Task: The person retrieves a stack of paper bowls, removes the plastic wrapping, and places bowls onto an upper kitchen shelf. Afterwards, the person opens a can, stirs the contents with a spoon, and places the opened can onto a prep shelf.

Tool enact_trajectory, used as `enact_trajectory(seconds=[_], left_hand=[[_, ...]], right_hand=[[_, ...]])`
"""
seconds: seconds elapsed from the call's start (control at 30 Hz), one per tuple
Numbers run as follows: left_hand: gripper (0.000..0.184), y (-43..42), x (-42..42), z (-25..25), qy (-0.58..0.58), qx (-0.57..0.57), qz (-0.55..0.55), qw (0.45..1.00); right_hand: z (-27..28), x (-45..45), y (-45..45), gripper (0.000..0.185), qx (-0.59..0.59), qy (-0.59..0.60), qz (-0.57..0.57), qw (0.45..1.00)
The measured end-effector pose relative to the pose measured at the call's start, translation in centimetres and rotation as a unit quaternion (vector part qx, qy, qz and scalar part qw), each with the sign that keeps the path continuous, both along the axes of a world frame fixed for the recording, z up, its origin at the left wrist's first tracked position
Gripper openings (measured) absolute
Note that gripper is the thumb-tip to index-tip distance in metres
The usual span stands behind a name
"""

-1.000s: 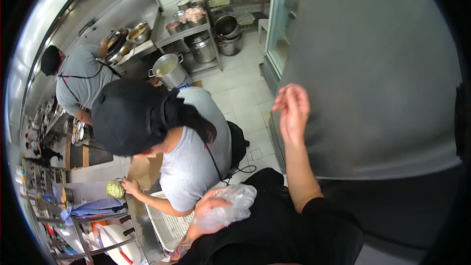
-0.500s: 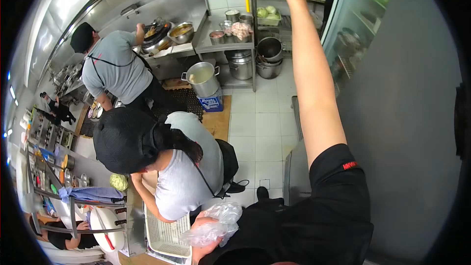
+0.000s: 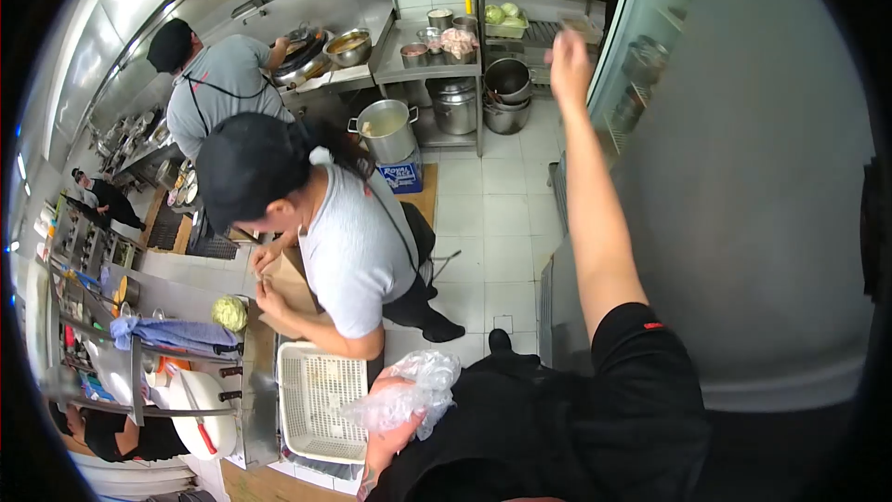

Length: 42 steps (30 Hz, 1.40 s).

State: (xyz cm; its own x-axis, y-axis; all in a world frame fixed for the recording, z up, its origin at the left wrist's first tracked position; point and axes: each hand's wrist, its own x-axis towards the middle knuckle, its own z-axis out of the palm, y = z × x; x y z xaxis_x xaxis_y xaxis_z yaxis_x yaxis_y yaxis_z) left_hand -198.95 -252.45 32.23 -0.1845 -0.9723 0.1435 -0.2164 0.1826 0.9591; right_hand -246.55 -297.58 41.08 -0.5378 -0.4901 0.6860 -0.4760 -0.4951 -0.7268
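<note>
Near the bottom middle, my left hand (image 3: 398, 429) is closed round a crumpled clear plastic bag (image 3: 429, 385). It sits beside the right edge of a white perforated basket (image 3: 321, 381). My right arm is stretched far forward, and my right hand (image 3: 569, 63) is in front of the wire shelf, just left of the glass-fronted fridge (image 3: 641, 65). Its fingers look partly curled but are blurred, so I cannot make out whether they hold anything. A large grey panel (image 3: 771, 204) fills the right side.
A co-worker (image 3: 344, 232) in a grey shirt bends over brown paper or card (image 3: 290, 284) at the left counter. Another person (image 3: 223, 79) stands at the wok (image 3: 302, 51). A stockpot (image 3: 386, 130) stands on a blue box (image 3: 401, 177). Cabbages (image 3: 504, 14) lie on the shelf.
My right hand has come back down from the top edge, nearer to me. The nearby co-worker has shifted, with hands now showing on the brown paper or card. My left hand still holds the bag.
</note>
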Motion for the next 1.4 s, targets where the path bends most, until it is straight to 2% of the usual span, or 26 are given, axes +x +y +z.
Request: enact_trajectory(seconds=[0.03,0.07,0.1,0.13,0.17,0.2,0.23,0.27,0.3,0.4,0.47,0.5,0.53,0.57,0.63,0.77,0.83,0.93,0.97,1.07,1.13,1.2,1.23,1.3,1.33,1.4], left_hand=[[0.046,0.7,0.3,-0.4,0.023,0.020,0.012,0.999],[0.046,1.5,0.9,-2.1,0.041,0.058,0.030,0.997],[0.047,2.2,1.6,-4.2,0.060,0.083,0.057,0.993],[0.049,3.0,2.1,-5.6,0.078,0.107,0.083,0.988],[0.051,3.9,2.5,-5.5,0.093,0.153,0.095,0.979],[0.054,4.6,2.8,-5.2,0.107,0.199,0.110,0.968],[0.058,5.4,3.2,-5.6,0.117,0.162,0.120,0.972],[0.058,6.4,3.3,-5.0,0.116,0.162,0.139,0.970],[0.058,7.6,3.3,-4.2,0.152,0.134,0.140,0.969],[0.054,12.8,5.0,-4.1,0.185,0.094,0.206,0.956],[0.043,16.8,7.2,-7.1,0.119,0.101,0.235,0.959],[0.031,19.0,7.5,-8.7,0.126,0.096,0.284,0.946],[0.031,21.1,7.2,-8.8,0.132,0.089,0.315,0.936],[0.029,22.8,7.1,-8.4,0.149,0.105,0.339,0.923],[0.029,26.5,7.2,-8.3,0.152,0.121,0.363,0.911],[0.031,32.5,9.2,-8.9,0.108,0.121,0.315,0.935],[0.031,34.2,11.1,-10.1,0.124,0.108,0.336,0.927],[0.031,37.3,15.0,-12.6,0.148,0.082,0.375,0.912],[0.030,38.3,16.4,-13.2,0.160,0.065,0.389,0.905],[0.028,41.8,20.8,-14.2,0.226,0.079,0.447,0.862],[0.034,44.5,24.5,-16.2,0.230,0.118,0.466,0.847],[0.049,46.0,27.0,-16.4,0.298,0.166,0.501,0.795],[0.049,47.0,28.3,-16.4,0.299,0.178,0.502,0.792],[0.064,48.5,31.1,-16.2,0.440,0.178,0.386,0.791],[0.064,49.5,32.2,-15.8,0.441,0.187,0.384,0.789],[0.071,51.2,34.1,-14.7,0.442,0.205,0.280,0.827]], right_hand=[[-6.6,0.3,0.4,0.040,0.023,-0.024,0.007,0.999],[-12.4,1.0,3.2,0.042,0.156,-0.013,0.030,0.987],[-21.6,0.9,3.8,0.049,0.286,0.065,-0.040,0.955],[-32.7,1.2,5.2,0.050,0.351,0.089,-0.013,0.932],[-38.0,2.8,10.2,0.045,0.533,0.073,0.126,0.833],[-40.8,6.5,15.6,0.040,0.646,0.131,0.162,0.734],[-46.7,8.7,21.3,0.041,0.646,0.091,0.194,0.732],[-48.7,10.8,26.1,0.046,0.689,0.186,0.225,0.663],[-50.8,12.5,29.9,0.048,0.756,0.205,0.270,0.560],[-55.1,14.5,38.6,0.056,0.836,0.048,0.283,0.467],[-57.0,13.9,39.0,0.055,0.838,0.051,0.302,0.453],[-56.3,13.7,38.6,0.051,0.819,0.038,0.300,0.487],[-55.6,13.5,38.4,0.048,0.800,0.019,0.298,0.521],[-55.0,13.4,38.1,0.048,0.797,0.040,0.311,0.516],[-54.6,13.7,39.8,0.028,0.697,-0.073,0.246,0.670],[-53.5,17.5,44.3,0.024,0.725,-0.033,0.214,0.654],[-52.6,22.7,47.7,0.024,0.697,-0.012,0.277,0.661],[-51.4,33.5,53.3,0.025,0.560,0.049,0.438,0.701],[-49.4,38.0,55.9,0.025,0.514,0.038,0.490,0.703],[-33.4,50.3,65.2,0.036,0.438,0.057,0.621,0.647],[-27.2,55.9,70.1,0.047,0.318,0.134,0.717,0.605],[-20.9,60.3,74.9,0.059,0.291,0.197,0.772,0.530],[-20.9,62.3,76.7,0.059,0.302,0.193,0.771,0.526],[-20.9,65.5,79.8,0.063,0.113,0.322,0.721,0.603],[-21.2,66.9,80.5,0.063,0.123,0.320,0.720,0.604],[-22.8,69.7,81.2,0.065,0.260,0.264,0.744,0.556]])
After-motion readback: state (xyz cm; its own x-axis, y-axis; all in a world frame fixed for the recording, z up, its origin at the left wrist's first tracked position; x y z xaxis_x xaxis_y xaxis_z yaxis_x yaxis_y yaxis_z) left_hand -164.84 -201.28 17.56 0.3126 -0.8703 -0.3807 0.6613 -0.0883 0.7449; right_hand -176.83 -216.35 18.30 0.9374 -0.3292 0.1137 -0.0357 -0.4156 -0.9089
